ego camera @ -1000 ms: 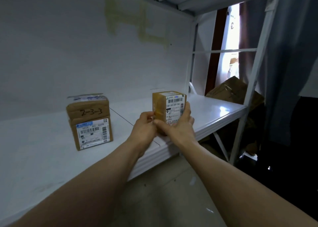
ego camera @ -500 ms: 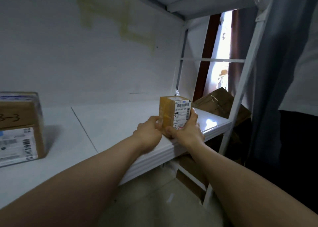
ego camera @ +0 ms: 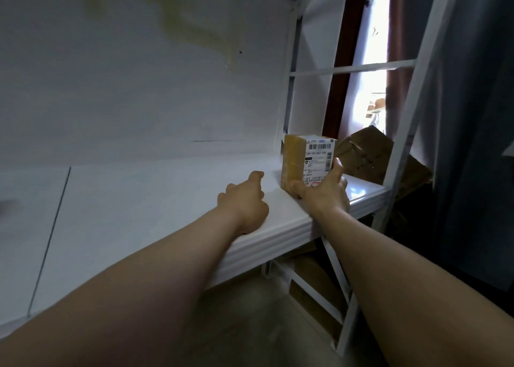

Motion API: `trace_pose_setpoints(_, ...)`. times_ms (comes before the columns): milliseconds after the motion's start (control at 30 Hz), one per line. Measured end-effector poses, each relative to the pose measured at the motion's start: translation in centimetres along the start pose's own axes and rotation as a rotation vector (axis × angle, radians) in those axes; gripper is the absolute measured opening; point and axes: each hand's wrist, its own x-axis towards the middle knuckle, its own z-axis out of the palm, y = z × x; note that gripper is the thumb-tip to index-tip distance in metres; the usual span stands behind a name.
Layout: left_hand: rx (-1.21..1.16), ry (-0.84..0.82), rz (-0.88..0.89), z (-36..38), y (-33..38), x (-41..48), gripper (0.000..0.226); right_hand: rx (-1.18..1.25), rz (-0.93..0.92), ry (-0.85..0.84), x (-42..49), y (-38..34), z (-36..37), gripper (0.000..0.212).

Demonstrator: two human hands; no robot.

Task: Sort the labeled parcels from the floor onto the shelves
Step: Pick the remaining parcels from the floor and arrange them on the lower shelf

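R hand (ego camera: 324,197) is gripping the parcel (ego camera: 296,163) low down. The thumb is wrapping the bottom left corner and the fingers (ego camera: 338,168) are running up the right side, w/ the palm covering the lower front. R forearm is reaching in from bottom right, crossing over the shelf's front lip.

L hand (ego camera: 244,200) is holding nothing. Its fingers are lying loosely curled, thumb pointing fwd, and it is sitting just left of the parcel w/ a clear gap between. The heel is looking like it's resting on the shelf (ego camera: 139,205) near the front edge, but contact is hard to confirm.

Parcel is standing upright at the right end of the white shelf, near the corner post, w/ its barcode label (ego camera: 319,158) facing the camera. Its base is hiding behind the R hand, so can't tell if it's fully set down.

Around it:
- The white wall (ego camera: 139,88), w/ a yellowish stain, is backing the shelf.
- A white upright (ego camera: 400,144) and crossbar (ego camera: 350,68) are framing the right end.
- Crumpled cardboard boxes (ego camera: 367,158) are lying beyond the frame, under a bright window (ego camera: 372,74).
- A grey curtain (ego camera: 472,116) is hanging at far right.
- Another box (ego camera: 314,277) is sitting under the shelf.
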Motion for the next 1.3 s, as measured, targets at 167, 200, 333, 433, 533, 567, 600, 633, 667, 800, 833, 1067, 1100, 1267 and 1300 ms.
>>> trace_pose_setpoints(167, 0.104, 0.012, 0.026, 0.4, 0.1, -0.2, 0.069, -0.013, 0.016, -0.005, 1.4, 0.7, -0.3, 0.111)
trace_pose_setpoints(200, 0.104, 0.012, 0.022, 0.4, 0.1, -0.2, 0.069, -0.017, 0.023, -0.006, 1.4, 0.6, -0.3, 0.109)
trace_pose_setpoints(333, 0.1, 0.075, 0.015, 0.2, 0.2, -0.4, 0.065, -0.003, 0.043, -0.021, 1.0, 0.8, -0.5, 0.113)
trace_pose_setpoints(433, 0.095, 0.21, 0.071, -0.1, 0.5, -1.0, 0.057, 0.039, 0.02, 0.014, -0.5, 0.9, -0.7, 0.119)
trace_pose_setpoints(533, 0.11, 0.409, 0.203, -0.9, 1.5, -2.4, 0.044, 0.132, 0.023, 0.121, -3.7, 0.8, -0.3, 0.111)
trace_pose_setpoints(567, 0.13, 0.449, 0.272, -1.2, 2.0, -3.3, 0.04, 0.2, 0.037, 0.167, -5.0, 0.8, 0.0, 0.103)
trace_pose_setpoints(600, 0.152, 0.467, 0.357, -1.4, 2.6, -4.5, 0.035, 0.271, 0.049, 0.213, -6.3, 0.7, 0.3, 0.095)
trace_pose_setpoints(633, 0.162, 0.478, 0.456, -1.5, 3.0, -5.9, 0.028, 0.344, 0.059, 0.254, -7.6, 0.9, 0.7, 0.085)
trace_pose_setpoints(667, 0.163, 0.482, 0.561, -1.3, 3.2, -7.6, 0.023, 0.413, 0.066, 0.293, -9.0, 1.1, 1.1, 0.075)
trace_pose_setpoints(800, 0.177, 0.321, 0.832, 1.7, 0.1, -15.7, 0.02, 0.561, 0.204, 0.287, -16.1, 4.3, 4.4, 0.037)
trace_pose_setpoints(833, 0.196, 0.227, 0.816, 2.9, -1.9, -17.7, 0.018, 0.579, 0.268, 0.226, -18.6, 5.5, 5.7, 0.03)
trace_pose_setpoints(1067, 0.19, -0.294, 0.093, 10.2, -18.7, -30.8, 0.035, -0.069, 0.459, -0.563, -36.4, 15.8, 13.0, 0.026)
trace_pose_setpoints(1100, 0.181, -0.344, 0.016, 11.0, -20.6, -32.5, 0.037, -0.181, 0.431, -0.713, -38.2, 17.1, 13.8, 0.027)
trace_pose_setpoints(1267, 0.104, -0.461, -0.246, 15.7, -26.1, -39.5, 0.039, -0.512, 0.209, -1.093, -45.3, 20.3, 15.6, 0.035)
trace_pose_setpoints(1300, 0.063, -0.477, -0.297, 16.6, -26.5, -40.5, 0.039, -0.535, 0.183, -1.112, -45.8, 20.2, 15.8, 0.038)
